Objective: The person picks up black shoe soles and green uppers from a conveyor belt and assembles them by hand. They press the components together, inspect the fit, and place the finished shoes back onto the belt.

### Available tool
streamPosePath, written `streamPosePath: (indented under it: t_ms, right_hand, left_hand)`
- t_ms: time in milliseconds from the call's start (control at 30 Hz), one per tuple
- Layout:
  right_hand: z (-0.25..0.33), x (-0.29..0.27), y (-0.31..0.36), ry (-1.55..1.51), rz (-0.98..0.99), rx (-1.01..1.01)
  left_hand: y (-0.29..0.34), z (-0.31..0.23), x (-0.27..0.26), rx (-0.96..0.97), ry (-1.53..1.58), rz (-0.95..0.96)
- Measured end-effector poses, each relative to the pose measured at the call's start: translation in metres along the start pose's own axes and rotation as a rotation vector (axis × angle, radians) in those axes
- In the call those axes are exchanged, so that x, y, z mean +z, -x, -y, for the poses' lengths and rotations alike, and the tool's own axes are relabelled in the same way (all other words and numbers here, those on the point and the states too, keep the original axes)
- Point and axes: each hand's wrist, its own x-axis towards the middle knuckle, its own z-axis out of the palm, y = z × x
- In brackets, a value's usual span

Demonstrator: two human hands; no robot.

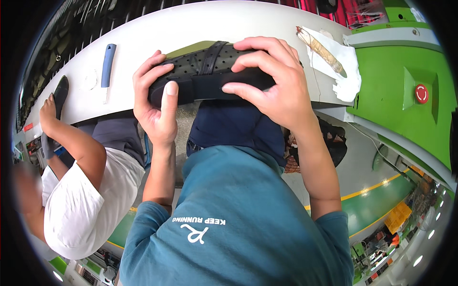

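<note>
Both hands are clamped on a black perforated shoe [210, 71] held sole-side toward the camera at the near edge of the white bench [191, 24]: the left hand [155, 102] grips its left end with the thumb pressed on the sole, and the right hand [276, 83] wraps over its right end with fingers curled across the sole edge. On the bench, a blue-handled tool [108, 66] lies well to the left and a brush [322, 50] rests on a white rag [341, 64] to the right, beside a green machine [396, 90] with a red button [421, 93]. At far left a co-worker's hand [47, 112] touches another dark shoe [60, 95].
</note>
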Motion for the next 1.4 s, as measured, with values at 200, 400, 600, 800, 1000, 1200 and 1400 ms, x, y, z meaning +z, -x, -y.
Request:
streamPosePath:
  t_ms: [200, 400, 600, 800, 1000, 1200, 1400]
  right_hand:
    - [0.004, -0.002, -0.007, 0.003, 0.074, 0.053]
    - [0.001, -0.015, -0.04, -0.028, 0.261, 0.277]
    - [-0.03, -0.024, -0.043, -0.331, 0.333, 0.302]
    - [-0.063, -0.037, -0.017, -0.599, 0.292, 0.411]
    - [-0.065, -0.021, -0.004, -0.512, 0.123, 0.477]
    - [-0.008, 0.011, 0.032, -0.67, -0.09, 0.71]
    - [-0.012, -0.014, 0.02, 0.137, -0.366, 0.08]
  left_hand:
    - [-0.005, -0.024, 0.013, -0.086, -0.197, -0.07]
    - [-0.004, -0.02, 0.016, -0.076, -0.203, -0.097]
    - [-0.009, -0.016, 0.013, -0.073, -0.177, -0.074]
    - [-0.015, -0.02, 0.016, -0.059, -0.203, -0.045]
    - [-0.04, -0.029, 0.036, -0.367, 0.077, -0.108]
    - [0.022, -0.064, 0.065, -0.47, 0.457, 0.214]
    - [-0.001, -0.056, 0.033, -0.393, 0.189, 0.34]
